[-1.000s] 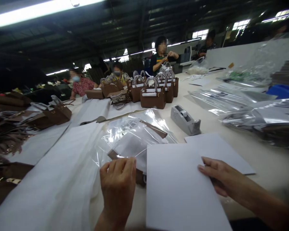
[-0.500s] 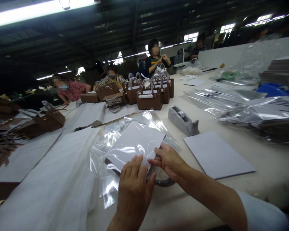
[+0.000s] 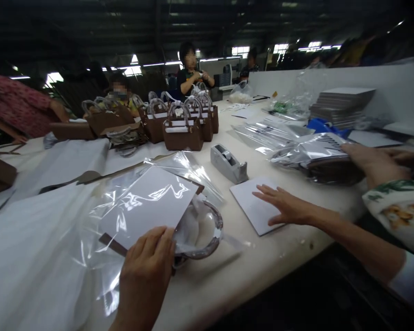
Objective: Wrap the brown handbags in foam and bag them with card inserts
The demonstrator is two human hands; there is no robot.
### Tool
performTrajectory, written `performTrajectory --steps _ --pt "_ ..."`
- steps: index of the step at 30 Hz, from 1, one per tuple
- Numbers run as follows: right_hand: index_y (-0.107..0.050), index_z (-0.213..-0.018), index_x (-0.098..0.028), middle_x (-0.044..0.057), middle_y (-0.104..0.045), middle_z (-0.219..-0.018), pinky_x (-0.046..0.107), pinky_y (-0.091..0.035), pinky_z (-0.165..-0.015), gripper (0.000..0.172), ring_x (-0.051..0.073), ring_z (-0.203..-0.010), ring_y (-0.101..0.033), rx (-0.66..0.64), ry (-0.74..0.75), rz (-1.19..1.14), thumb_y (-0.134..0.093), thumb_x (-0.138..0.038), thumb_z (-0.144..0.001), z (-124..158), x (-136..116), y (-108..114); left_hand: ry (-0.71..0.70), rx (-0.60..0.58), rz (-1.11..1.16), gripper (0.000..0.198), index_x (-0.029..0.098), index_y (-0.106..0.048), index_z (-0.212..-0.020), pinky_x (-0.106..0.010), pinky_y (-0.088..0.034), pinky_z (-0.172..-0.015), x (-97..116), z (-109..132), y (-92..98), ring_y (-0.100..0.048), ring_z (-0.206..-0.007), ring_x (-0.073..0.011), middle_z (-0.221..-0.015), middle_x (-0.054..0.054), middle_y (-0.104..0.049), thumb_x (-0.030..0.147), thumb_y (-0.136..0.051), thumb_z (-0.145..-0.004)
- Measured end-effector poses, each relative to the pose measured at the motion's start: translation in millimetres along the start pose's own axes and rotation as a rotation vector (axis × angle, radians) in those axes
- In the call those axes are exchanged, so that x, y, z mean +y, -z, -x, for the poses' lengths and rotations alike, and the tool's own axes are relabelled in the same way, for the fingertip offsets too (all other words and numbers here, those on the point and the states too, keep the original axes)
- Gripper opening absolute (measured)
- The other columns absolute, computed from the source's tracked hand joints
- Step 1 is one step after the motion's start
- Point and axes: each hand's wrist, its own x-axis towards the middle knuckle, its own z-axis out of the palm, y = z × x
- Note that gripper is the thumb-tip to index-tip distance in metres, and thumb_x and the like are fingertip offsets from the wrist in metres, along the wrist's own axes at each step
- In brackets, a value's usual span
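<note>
Right hand (image 3: 283, 207) is nearer, grip splayed wide over the flat white rectangular card (image 3: 252, 212), long axis slanting away leftward; left hand (image 3: 146, 262) on the clear glossy plastic bag (image 3: 134, 201), hold unclear.

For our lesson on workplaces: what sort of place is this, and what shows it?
Probably a handbag factory's packing area: many similar brown handbags standing together, a grey tape dispenser, and clear plastic wrapping at the left hand.
</note>
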Motion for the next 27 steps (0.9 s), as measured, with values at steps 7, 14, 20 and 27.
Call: performTrajectory --steps 7,14,20,27 --pt "-0.037 -0.133 -0.025 0.008 -0.028 -0.141 0.049 -0.021 -0.105 0.075 0.029 -0.131 -0.022 -0.248 0.116 0.089 -0.066 -0.043 -0.067 8.1 63.6 -25.1 -0.001 0.065 0.003 0.030 0.017 -0.058 -0.107 -0.038 -0.043 -0.083 9.6 -2.6 13.4 -0.058 -0.094 -0.0241 -0.105 -0.009 -0.062 0.030 -0.056 -0.080" --pt "-0.054 -0.121 -0.019 0.008 -0.046 -0.129 0.038 -0.033 -0.103 0.056 0.025 -0.125 -0.035 -0.252 0.218 0.029 -0.060 -0.047 -0.074 10.9 71.2 -8.7 -0.073 0.054 0.555 0.023 0.017 -0.060 -0.100 -0.025 -0.046 -0.081 77.5 -1.9 20.1 -0.059 -0.089 -0.0160 -0.094 -0.006 -0.064 0.013 -0.058 -0.077" --pt "-0.063 -0.106 -0.020 0.006 -0.062 -0.110 0.034 -0.045 -0.092 0.029 0.018 -0.105 -0.056 0.155 0.380 0.259 -0.039 -0.024 -0.090 36.1 39.9 -4.2 0.896 -0.753 1.596 0.043 0.011 -0.058 -0.093 -0.023 -0.048 -0.050 165.1 -32.4 -38.5 -0.061 -0.064 -0.0147 -0.086 -0.009 -0.062 0.048 -0.038 -0.084" --pt "-0.042 -0.130 -0.017 0.010 -0.052 -0.123 0.046 -0.027 -0.106 0.042 0.023 -0.121 -0.042 0.440 0.540 0.458 -0.040 -0.019 -0.088 84.6 -10.2 -10.9 1.404 -0.563 2.028 0.046 0.007 -0.049 -0.100 -0.016 -0.038 -0.036 183.9 -56.1 -46.8 -0.051 -0.042 -0.0089 -0.061 -0.004 -0.061 0.045 -0.054 -0.073"
